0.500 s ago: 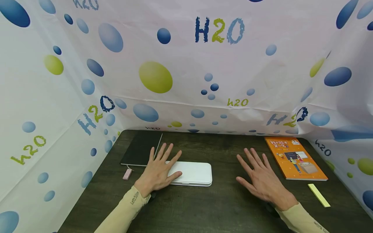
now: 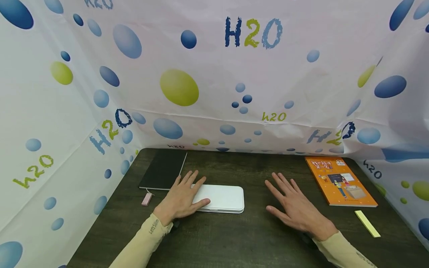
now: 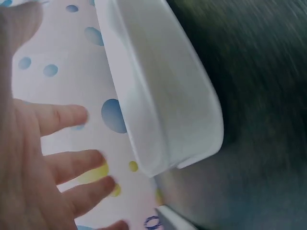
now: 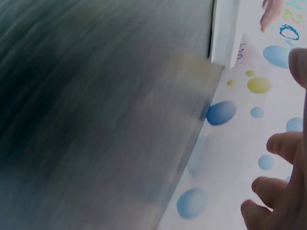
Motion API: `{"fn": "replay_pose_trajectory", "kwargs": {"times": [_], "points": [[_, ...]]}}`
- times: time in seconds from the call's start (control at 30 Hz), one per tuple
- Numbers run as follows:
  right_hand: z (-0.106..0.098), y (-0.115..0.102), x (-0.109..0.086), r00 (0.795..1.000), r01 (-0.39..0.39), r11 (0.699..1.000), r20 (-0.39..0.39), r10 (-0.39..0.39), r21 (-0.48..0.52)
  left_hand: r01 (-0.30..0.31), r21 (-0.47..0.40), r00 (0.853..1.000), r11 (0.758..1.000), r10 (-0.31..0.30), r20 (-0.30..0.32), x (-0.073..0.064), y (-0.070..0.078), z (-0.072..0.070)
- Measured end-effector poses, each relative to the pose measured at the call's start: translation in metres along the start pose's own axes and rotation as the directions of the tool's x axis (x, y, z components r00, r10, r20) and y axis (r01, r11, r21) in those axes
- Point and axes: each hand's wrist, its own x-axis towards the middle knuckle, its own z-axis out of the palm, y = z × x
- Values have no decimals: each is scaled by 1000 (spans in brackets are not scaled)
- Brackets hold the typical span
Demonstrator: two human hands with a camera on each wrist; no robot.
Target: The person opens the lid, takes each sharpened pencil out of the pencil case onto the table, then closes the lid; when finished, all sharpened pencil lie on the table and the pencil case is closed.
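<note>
A flat white case with rounded corners lies in the middle of the dark table. In the head view my left hand, palm down with fingers spread, overlaps the case's left end. The left wrist view shows these fingers straight and apart, beside the white case, with nothing in them. My right hand is to the right of the case, palm down, its fingers spread and holding nothing. From the right wrist, the end of the white case shows at the top.
A black notebook lies at the back left, with a small pink tag on a cord near its front edge. At the right are an orange book and a pale yellow strip. A printed curtain surrounds the table.
My right hand has shifted a little to the left, towards the case. The fingertips of my left hand have come slightly nearer to me. The objects on the table stay where they were.
</note>
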Motion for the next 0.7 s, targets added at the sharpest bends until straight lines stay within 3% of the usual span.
{"fn": "replay_pose_trajectory", "kwargs": {"times": [0.17, 0.3, 0.5, 0.7], "points": [[4, -12, 13, 998, 70, 997, 2, -70, 44, 34, -142, 999, 989, -31, 22, 3, -6, 5], [7, -24, 26, 994, 107, 992, -5, -107, 74, 53, -191, 998, 980, -46, 39, 3, -11, 10], [16, -41, 46, 989, 147, 981, 4, -149, 128, 70, -226, 997, 972, -60, 50, -1, -16, 11], [30, -59, 64, 979, 199, 966, 4, -203, 165, 27, -212, 999, 977, -19, 35, -4, -22, 15]]}}
